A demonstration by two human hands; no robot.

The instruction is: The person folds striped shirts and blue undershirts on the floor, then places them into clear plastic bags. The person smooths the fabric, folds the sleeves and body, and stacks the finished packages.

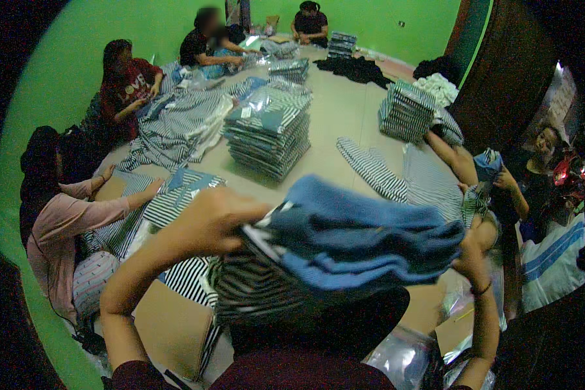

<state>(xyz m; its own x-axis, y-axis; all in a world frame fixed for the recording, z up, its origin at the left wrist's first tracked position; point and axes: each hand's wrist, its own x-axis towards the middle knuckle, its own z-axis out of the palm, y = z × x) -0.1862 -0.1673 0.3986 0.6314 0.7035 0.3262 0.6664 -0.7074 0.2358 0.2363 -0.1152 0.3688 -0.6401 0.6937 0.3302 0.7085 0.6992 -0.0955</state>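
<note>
Both my hands hold up a garment (364, 237) of blue cloth with black-and-white striped cloth, stretched between them above my lap. My left hand (218, 218) is closed on its left edge, where a white edging shows; motion blurs the fingers a little. At the other end, my right hand (472, 253) grips the blue cloth, its fingers partly hidden behind the folds. Below my left hand the striped part (257, 286) hangs down, blurred. A brown cardboard sheet (169, 325) lies by my left forearm, with striped cloth (192, 279) beside it.
A tall stack of bagged striped garments (266, 140) stands ahead on the tiled floor, another stack (406, 112) farther right. Clear plastic bags (403, 354) lie near my right knee. Several people sit around; one in pink (78, 214) handles striped cloth at left. A white sack (552, 266) stands at right.
</note>
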